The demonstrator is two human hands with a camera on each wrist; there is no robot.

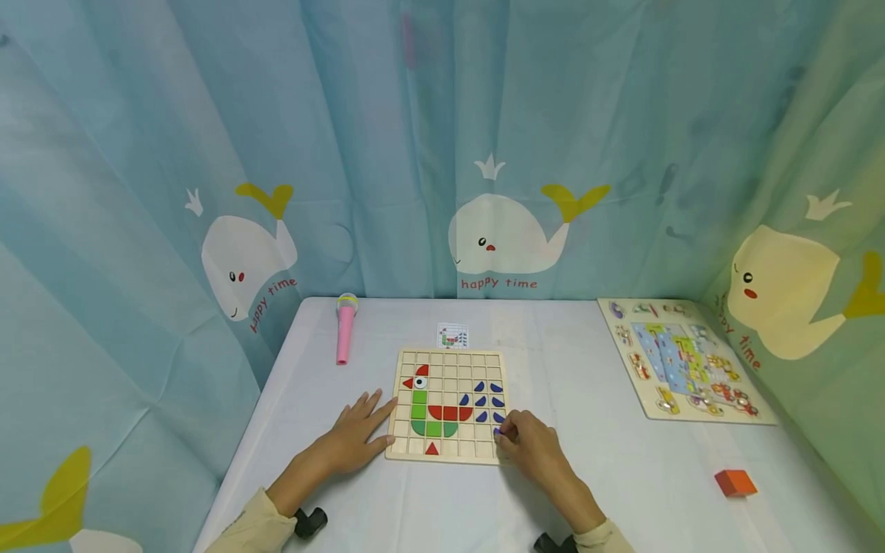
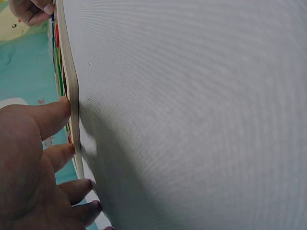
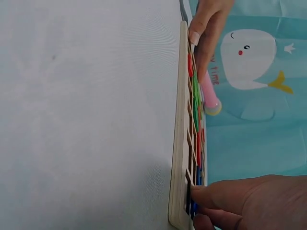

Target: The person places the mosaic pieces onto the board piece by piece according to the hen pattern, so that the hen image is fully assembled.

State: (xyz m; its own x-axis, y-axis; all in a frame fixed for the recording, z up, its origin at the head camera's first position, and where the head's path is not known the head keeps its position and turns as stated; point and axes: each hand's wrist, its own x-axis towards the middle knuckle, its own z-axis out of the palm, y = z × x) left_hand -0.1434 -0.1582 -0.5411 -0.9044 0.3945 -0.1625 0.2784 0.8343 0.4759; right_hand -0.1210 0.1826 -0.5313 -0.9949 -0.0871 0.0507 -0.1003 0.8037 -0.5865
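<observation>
My left hand (image 1: 356, 434) lies flat, fingers straight against the left edge of the grid board (image 1: 448, 361) at table centre. My right hand (image 1: 528, 445) pinches a blue piece (image 1: 496, 432) at the board's near right corner. Best to seat it square in its cell while the left steadies the board. Pink microphone (image 1: 344, 330) far left, animal puzzle (image 1: 681, 361) and orange block (image 1: 736, 482) right; none obstructs.
</observation>
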